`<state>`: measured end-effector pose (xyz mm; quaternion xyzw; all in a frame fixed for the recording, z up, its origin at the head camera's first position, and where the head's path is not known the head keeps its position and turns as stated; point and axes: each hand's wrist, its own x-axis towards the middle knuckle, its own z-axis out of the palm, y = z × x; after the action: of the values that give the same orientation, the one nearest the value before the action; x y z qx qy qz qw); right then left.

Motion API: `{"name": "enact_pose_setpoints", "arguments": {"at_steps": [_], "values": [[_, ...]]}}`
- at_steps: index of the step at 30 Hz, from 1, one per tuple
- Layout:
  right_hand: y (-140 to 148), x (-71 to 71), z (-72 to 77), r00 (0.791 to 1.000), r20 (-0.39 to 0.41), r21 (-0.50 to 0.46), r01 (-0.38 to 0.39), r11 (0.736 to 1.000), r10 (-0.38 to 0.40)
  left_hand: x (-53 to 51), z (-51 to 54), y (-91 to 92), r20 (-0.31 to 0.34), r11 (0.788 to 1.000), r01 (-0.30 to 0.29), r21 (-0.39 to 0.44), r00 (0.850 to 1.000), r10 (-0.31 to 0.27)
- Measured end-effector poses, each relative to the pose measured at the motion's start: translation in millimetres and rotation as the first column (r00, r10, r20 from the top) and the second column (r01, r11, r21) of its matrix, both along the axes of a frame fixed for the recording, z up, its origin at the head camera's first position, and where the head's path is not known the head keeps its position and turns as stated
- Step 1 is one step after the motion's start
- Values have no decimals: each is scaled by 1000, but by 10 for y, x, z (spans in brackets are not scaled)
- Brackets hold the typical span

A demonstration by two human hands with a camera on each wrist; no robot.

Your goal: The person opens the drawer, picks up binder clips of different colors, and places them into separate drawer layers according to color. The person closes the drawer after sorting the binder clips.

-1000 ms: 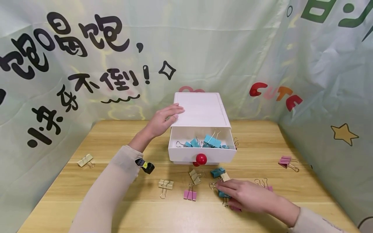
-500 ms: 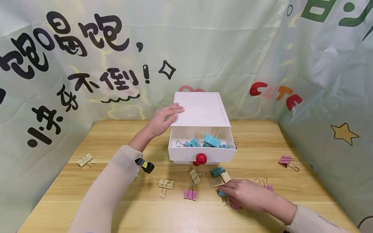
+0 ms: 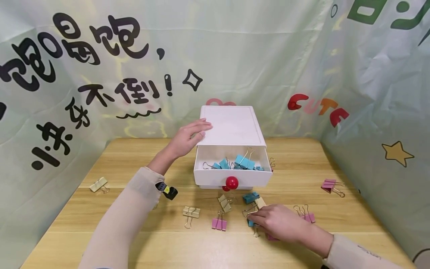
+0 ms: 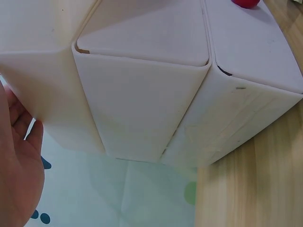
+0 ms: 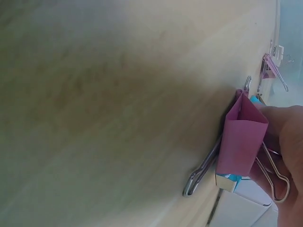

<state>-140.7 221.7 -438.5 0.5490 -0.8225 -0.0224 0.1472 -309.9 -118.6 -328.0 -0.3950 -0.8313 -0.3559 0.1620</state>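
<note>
A white drawer box [image 3: 231, 125] has its top drawer [image 3: 215, 178] pulled out, with blue binder clips [image 3: 244, 162] inside. My left hand [image 3: 184, 140] rests with relaxed fingers on the box's top left edge; the left wrist view shows this hand [image 4: 21, 161] against the box's side. In front of the drawer, my right hand [image 3: 280, 223] pinches a blue clip [image 3: 251, 223] low over the table, its fingertips partly hidden. A pink clip [image 5: 241, 142] lies close by the right hand [image 5: 284, 151] in the right wrist view, partly covering the fingers.
Beige clips [image 3: 191, 212] and pink clips [image 3: 219, 224] lie scattered on the wooden table [image 3: 174, 250]. Beside the right hand are another blue clip [image 3: 251, 197] and a beige one [image 3: 260, 203]. A pink clip [image 3: 330, 185] lies far right, a beige clip [image 3: 98, 185] far left.
My right hand has shifted slightly left and away from me, and the blue clip at its fingers has moved left with it. My left hand has stayed on the box.
</note>
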Motion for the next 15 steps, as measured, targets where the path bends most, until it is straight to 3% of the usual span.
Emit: {"name": "enact_pose_setpoints", "arguments": {"at_steps": [15], "values": [[57,0,64,997,-24,-106,-75,992,73,-2,-1,10,-7,1000,15,15,1000,-15]]}}
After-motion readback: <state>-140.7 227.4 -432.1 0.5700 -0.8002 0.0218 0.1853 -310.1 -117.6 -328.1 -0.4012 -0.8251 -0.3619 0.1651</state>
